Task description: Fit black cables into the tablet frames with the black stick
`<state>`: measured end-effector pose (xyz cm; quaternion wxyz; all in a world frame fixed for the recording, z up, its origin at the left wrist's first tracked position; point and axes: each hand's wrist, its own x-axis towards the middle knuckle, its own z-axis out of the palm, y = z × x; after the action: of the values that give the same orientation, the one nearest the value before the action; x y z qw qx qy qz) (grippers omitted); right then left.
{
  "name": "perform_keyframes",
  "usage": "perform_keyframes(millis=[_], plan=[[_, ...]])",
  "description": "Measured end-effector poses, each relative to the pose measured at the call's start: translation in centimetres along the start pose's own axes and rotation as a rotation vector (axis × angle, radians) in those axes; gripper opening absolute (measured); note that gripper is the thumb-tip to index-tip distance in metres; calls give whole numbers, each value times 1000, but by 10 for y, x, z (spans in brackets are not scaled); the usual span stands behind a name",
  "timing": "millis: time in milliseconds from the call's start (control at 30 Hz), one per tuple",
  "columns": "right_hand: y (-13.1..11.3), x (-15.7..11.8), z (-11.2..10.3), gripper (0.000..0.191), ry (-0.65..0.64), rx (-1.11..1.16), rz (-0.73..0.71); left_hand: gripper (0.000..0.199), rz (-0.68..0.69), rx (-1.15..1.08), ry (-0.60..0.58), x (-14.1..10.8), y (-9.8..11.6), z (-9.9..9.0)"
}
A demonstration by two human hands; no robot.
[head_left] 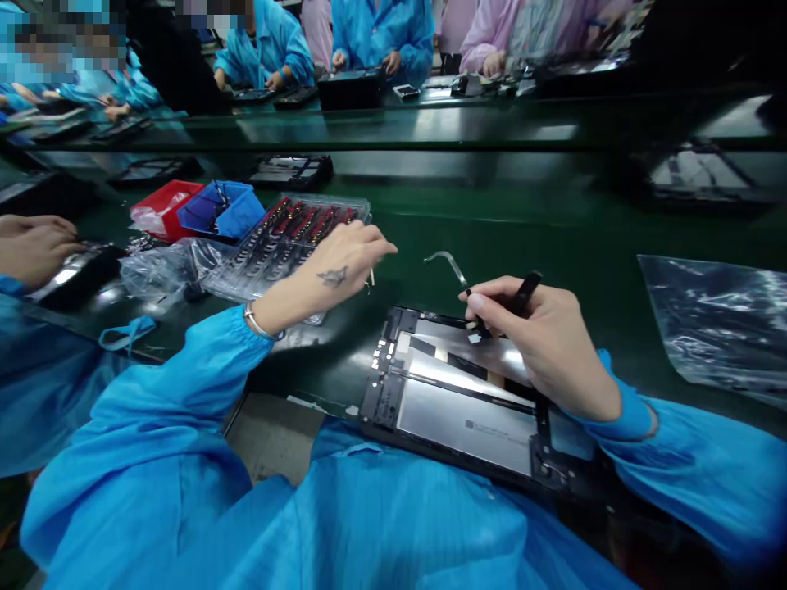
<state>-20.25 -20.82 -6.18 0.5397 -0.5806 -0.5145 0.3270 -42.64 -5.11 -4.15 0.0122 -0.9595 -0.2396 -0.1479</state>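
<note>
My right hand (534,336) is closed above an opened tablet (461,418), pinching a small black flex cable (475,315). A curved clear strip (453,266) rises from the cable. The dark end of a slim tool (529,285), perhaps tweezers, sticks up from the same hand. Silvery battery panels show inside the tablet, which lies near the bench edge. To the left, my left hand (348,260) hovers over the right side of a clear tray (234,283) of small red and black parts. Its fingers are bent together and its thumb is hidden; a tiny pale sliver shows beneath them.
Behind the tray stand a red bin (161,215) and a blue bin (230,217). Crumpled plastic (163,270) lies left, a flat clear bag (719,319) right. A co-worker's hand (40,246) is at far left. Other people work across the green bench (443,192).
</note>
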Motion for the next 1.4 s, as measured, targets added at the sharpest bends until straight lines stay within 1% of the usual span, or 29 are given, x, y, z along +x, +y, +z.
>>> perform_keyframes(millis=[33, 67, 133, 167, 200, 233, 267, 333, 367, 433, 500, 533, 600, 633, 667, 700, 767, 800, 833, 867, 900, 967, 1100, 1300, 1400], plan=[[1, -1, 1, 17, 7, 27, 14, 30, -10, -198, 57, 4, 12, 4], [1, -2, 3, 18, 11, 53, 26, 28, -22, -429, 80, 8, 25, 8], [4, -3, 5, 20, 16, 104, 35, 30, -81, -878, 59, 16, 49, 14], [5, -4, 6, 22, 12, 122, 38, 31, -120, -1049, 39, 20, 60, 16], [6, -3, 6, 23, 11, 128, 35, 31, -153, -1171, 29, 24, 68, 16], [6, -2, 5, 23, 18, 122, 23, 30, -173, -1238, 25, 28, 74, 15], [6, -1, 3, 23, 32, 103, -3, 29, -180, -1256, 24, 31, 77, 12], [2, 3, -2, 23, 68, 22, -89, 29, -143, -1183, -22, 37, 78, 5], [0, 6, -5, 23, 79, -27, -139, 30, -115, -1112, -73, 39, 75, 2], [-6, 9, -10, 22, 60, -117, -213, 30, -53, -955, -208, 44, 68, -3], [-9, 10, -12, 16, 23, -168, -255, 29, 12, -827, -328, 47, 62, -5], [-10, 9, -12, 13, 14, -175, -270, 29, 43, -774, -371, 48, 59, -5], [-10, 8, -11, 10, 21, -166, -283, 28, 112, -686, -398, 48, 57, -5], [-10, 7, -10, 9, 31, -145, -274, 27, 144, -655, -371, 48, 57, -5], [-11, 7, -10, 8, 40, -114, -255, 27, 170, -627, -298, 47, 58, -5], [-11, 7, -10, 8, 46, -75, -230, 30, 190, -592, -189, 45, 60, -6], [-12, 6, -10, 10, 40, 7, -179, 35, 238, -457, 90, 41, 65, -8], [-13, 6, -10, 12, 31, 38, -160, 30, 274, -352, 222, 39, 68, -10], [-14, 6, -10, 15, 23, 57, -149, 21, 318, -234, 329, 36, 72, -11], [-15, 5, -11, 17, 21, 68, -143, 13, 362, -118, 403, 35, 75, -11], [-16, 5, -10, 18, 22, 73, -143, 7, 398, -20, 447, 33, 78, -12], [-17, 3, -9, 18, 38, 80, -153, 8, 427, 111, 491, 32, 82, -12], [-20, -1, -7, 15, 59, 86, -177, 14, 428, 235, 503, 32, 85, -12], [-21, -1, -8, 15, 82, 35, -221, 13, 456, 288, 557, 34, 85, -10], [-24, -6, -7, 14, 68, -38, -233, 19, 444, 299, 567, 36, 93, -12]])
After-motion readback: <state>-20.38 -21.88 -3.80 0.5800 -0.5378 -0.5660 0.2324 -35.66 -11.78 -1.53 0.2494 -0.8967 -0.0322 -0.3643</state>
